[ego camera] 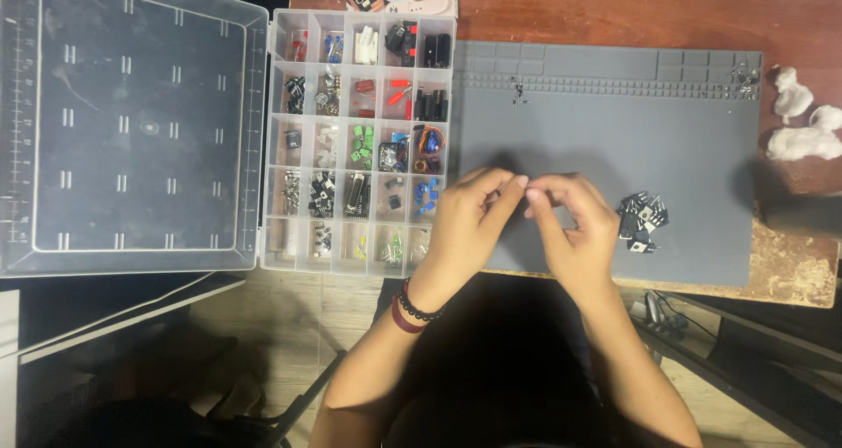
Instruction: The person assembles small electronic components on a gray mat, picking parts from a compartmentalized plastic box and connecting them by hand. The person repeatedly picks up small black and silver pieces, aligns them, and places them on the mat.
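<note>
My left hand (469,224) and my right hand (574,233) meet fingertip to fingertip above the grey work mat (605,124), near its front left part. Their fingers are pinched together around something too small to make out. The left wrist wears dark bead bracelets (412,309). A small pile of black electronic parts with metal tabs (642,220) lies on the mat just right of my right hand. A clear compartment box (360,141) filled with several kinds of small components sits directly left of my left hand.
The box's open lid (132,124) lies flat at the far left. White cotton-like wads (802,119) rest on the wooden table at the right edge. Small metal bits (519,93) lie on the mat's upper area. Below the table edge are floor and dark frame bars.
</note>
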